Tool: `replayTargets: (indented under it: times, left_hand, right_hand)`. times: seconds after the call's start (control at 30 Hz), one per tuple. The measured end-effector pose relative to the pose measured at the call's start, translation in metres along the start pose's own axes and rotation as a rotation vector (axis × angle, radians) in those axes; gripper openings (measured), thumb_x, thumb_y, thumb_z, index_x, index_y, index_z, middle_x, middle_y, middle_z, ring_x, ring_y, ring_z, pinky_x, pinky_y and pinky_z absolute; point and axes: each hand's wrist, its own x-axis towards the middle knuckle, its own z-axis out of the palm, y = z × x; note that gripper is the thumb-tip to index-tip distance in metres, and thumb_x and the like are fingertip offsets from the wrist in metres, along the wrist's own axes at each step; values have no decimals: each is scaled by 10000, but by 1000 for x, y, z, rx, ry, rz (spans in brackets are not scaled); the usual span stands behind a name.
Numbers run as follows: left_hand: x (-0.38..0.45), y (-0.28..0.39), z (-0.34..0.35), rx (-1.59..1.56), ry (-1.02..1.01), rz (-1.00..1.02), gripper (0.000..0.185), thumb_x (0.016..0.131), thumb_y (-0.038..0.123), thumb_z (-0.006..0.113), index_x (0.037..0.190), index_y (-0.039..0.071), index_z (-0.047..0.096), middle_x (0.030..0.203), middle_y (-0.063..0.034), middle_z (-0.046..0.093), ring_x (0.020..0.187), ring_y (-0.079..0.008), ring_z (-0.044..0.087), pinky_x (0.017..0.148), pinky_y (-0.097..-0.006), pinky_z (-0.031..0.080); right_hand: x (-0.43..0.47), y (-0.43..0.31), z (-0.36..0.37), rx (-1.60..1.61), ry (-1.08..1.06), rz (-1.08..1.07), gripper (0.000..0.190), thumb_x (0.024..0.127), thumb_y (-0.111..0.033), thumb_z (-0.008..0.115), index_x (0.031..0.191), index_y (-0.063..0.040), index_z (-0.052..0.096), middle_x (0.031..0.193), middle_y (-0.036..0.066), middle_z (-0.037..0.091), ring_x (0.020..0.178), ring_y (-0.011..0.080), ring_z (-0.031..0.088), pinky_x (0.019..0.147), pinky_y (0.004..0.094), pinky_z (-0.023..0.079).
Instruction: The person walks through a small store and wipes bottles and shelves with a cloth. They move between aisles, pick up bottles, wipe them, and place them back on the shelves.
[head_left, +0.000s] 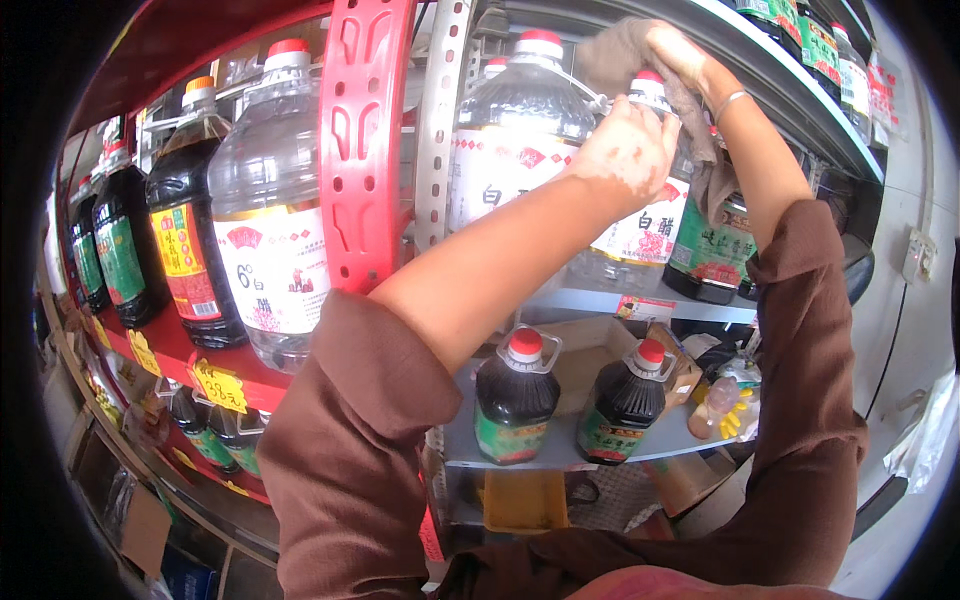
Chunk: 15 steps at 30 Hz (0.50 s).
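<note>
My left hand (628, 146) is wrapped over the shoulder of a clear plastic vinegar bottle (637, 232), just below its red cap. The bottle stands upright on the grey metal shelf (562, 301). Above and behind that cap, my right hand (679, 56) grips a greyish-brown cloth (694, 135). Part of the cloth is blurred, and a length of it hangs down beside the bottle. A larger clear jug (525, 97) with a red cap and white label stands to the left, partly behind my left forearm. Right of the held bottle is a dark bottle with a green label (705, 251).
A red perforated upright (365, 150) divides off the left rack, where a big clear jug (266, 165) and dark bottles (191, 225) stand. On the shelf below are two dark red-capped bottles (517, 397) and a cardboard box (600, 352). A yellow crate (525, 501) sits lower.
</note>
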Motion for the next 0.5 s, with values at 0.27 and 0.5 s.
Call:
replayTargets:
  times: [0.27, 0.5]
  left_hand:
    - [-16, 14, -3, -46, 225, -291, 748, 835, 404, 645, 1375, -68, 430, 1373, -319, 450, 1340, -409, 396, 1139, -534, 237]
    - [-85, 25, -34, -339, 260, -730, 1072, 633, 229, 850, 1469, -38, 235, 1510, -351, 162, 1412, -477, 211, 1141, -583, 205]
  right_hand:
    - [-10, -69, 80, -102, 48, -508, 297, 854, -218, 604, 1000, 31, 676, 944, 153, 683, 860, 243, 649, 772, 375, 520]
    - [38, -75, 116, -674, -190, -215, 223, 875, -196, 564, 912, 4, 656, 849, 126, 649, 809, 240, 633, 721, 373, 513]
